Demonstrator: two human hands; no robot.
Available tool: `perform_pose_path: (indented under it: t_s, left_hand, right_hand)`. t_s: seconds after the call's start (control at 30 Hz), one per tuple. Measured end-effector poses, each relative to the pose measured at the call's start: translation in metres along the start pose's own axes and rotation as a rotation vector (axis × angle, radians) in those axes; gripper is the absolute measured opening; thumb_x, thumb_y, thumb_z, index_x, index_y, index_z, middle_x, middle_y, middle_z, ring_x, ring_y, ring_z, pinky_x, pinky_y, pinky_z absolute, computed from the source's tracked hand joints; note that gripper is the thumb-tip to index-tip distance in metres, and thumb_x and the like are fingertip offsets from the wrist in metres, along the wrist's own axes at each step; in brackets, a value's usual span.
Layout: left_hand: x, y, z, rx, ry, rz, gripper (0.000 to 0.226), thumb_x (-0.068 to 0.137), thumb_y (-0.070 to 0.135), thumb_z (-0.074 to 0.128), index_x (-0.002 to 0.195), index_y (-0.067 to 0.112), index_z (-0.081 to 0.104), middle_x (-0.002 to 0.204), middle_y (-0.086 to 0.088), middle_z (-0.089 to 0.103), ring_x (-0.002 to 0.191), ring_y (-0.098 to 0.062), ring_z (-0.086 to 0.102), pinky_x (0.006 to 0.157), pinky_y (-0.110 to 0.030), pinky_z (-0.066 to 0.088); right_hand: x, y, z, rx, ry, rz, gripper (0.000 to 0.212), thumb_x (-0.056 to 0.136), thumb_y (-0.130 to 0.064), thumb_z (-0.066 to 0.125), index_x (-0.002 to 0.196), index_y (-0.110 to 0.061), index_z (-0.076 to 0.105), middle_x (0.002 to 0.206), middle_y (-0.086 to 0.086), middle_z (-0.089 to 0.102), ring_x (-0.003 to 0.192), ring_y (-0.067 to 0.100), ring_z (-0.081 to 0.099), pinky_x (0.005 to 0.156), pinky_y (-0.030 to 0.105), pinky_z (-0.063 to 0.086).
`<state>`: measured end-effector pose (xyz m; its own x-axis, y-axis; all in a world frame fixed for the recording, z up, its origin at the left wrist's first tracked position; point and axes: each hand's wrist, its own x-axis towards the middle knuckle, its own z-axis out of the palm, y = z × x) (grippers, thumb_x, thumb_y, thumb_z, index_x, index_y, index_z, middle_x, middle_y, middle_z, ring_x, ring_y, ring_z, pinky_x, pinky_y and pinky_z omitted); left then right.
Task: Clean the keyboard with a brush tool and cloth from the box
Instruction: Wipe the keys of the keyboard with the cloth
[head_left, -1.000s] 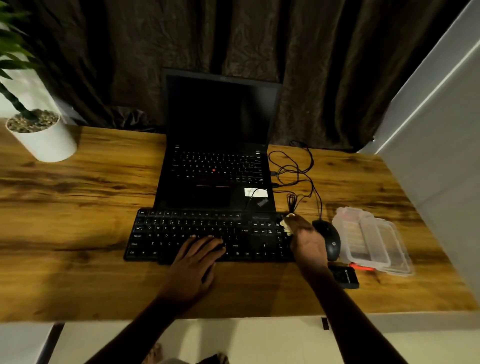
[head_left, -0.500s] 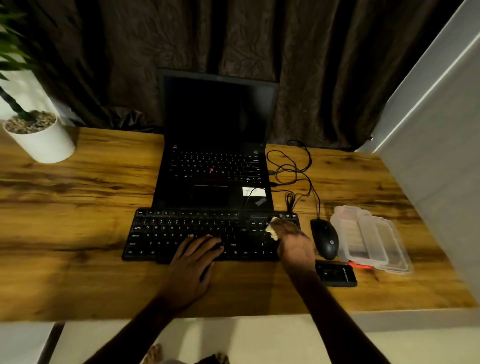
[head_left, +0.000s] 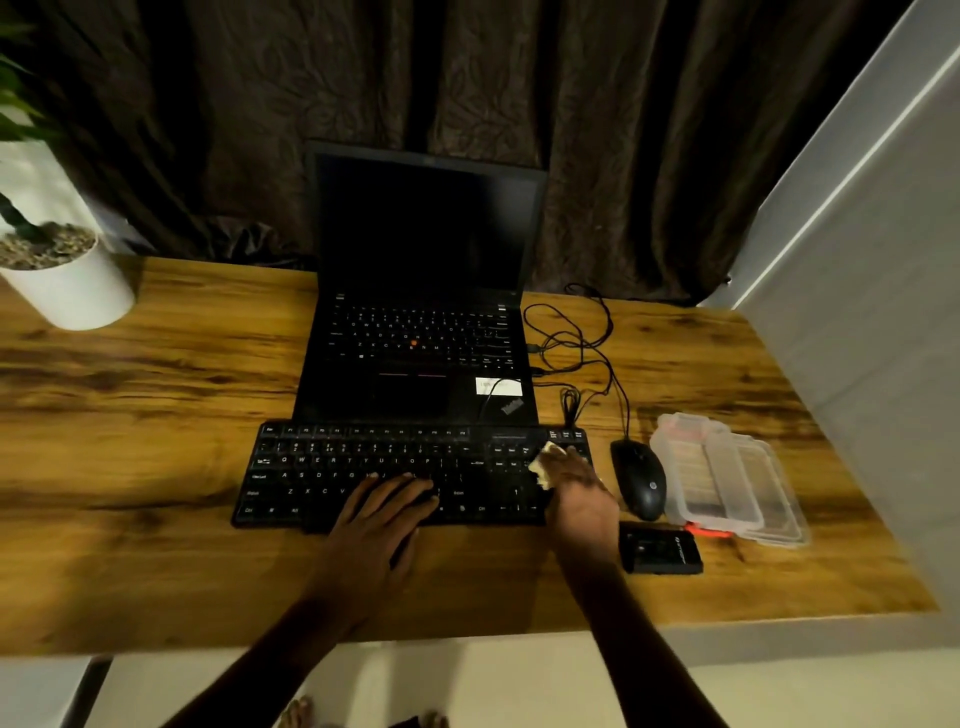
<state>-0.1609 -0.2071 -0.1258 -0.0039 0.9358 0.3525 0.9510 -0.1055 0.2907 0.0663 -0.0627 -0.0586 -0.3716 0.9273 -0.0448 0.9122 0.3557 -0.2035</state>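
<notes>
A cloth (head_left: 541, 470) gripped by the right hand (head_left: 579, 493) is now shifted leftward along the keyboard (head_left: 363, 457), steadied by the flat left hand (head_left: 374, 525); wiping seems underway.

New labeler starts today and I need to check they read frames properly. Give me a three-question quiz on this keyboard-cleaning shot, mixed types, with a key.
1. True or false: the left hand lies flat, fingers straight, on the keyboard.
2. Where on the keyboard does the right hand hold the cloth? A: left end. B: middle. C: right end.
3. Name the thing lying on the table between the keyboard and the clear box.

Key: 1 true. 2 C. 3 the mouse.
</notes>
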Motion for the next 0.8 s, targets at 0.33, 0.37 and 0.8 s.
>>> perform_pose_path:
  t_s: [0.33,0.37,0.8]
  left_hand:
    - [0.001,0.001,-0.004,-0.024,-0.033,0.007,0.041,0.102,0.035,0.038,0.136,0.024,0.058,0.146,0.004,0.051,0.141,-0.016,0.039,0.117,-0.048,0.024]
    - [0.001,0.001,-0.004,-0.033,-0.04,0.008,0.041,0.102,0.036,0.038,0.137,0.025,0.057,0.148,0.004,0.049,0.142,-0.016,0.038,0.118,-0.048,0.023]
    - [-0.025,-0.092,-0.053,0.161,-0.113,-0.059,0.076,0.097,0.066,0.031,0.146,0.011,0.046,0.155,-0.007,0.04,0.145,-0.025,0.033,0.116,-0.056,0.022]
  right_hand:
    - [0.0,-0.053,0.009,-0.017,-0.109,-0.07,0.074,0.091,0.003,0.05,0.155,-0.021,0.021,0.162,0.001,0.019,0.149,0.022,0.019,0.12,0.038,0.025]
    - [-0.004,-0.046,0.011,-0.017,-0.029,-0.088,0.073,0.087,0.006,0.054,0.151,-0.019,0.031,0.159,0.004,0.029,0.146,0.025,0.028,0.117,0.041,0.031]
    - [-0.012,-0.052,0.024,0.043,0.207,0.069,0.055,0.08,0.009,0.055,0.132,-0.007,0.057,0.132,0.017,0.061,0.116,0.035,0.062,0.076,0.049,0.061]
